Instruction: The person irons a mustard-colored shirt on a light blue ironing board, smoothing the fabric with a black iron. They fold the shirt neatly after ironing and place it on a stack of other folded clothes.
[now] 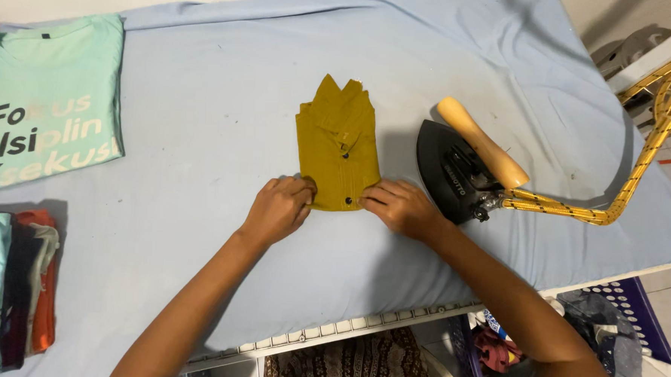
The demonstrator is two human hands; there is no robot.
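Note:
A small mustard-yellow shirt lies folded into a narrow rectangle, collar pointing away from me, on the light blue padded ironing surface. My left hand pinches the shirt's near left corner. On the near right corner, my right hand presses with its fingertips beside a dark button. Both hands sit at the shirt's bottom edge.
A black iron with a tan wooden handle rests on its side just right of the shirt, its yellow braided cord running off right. A mint printed T-shirt lies far left. Folded clothes are stacked at left; a purple basket stands below.

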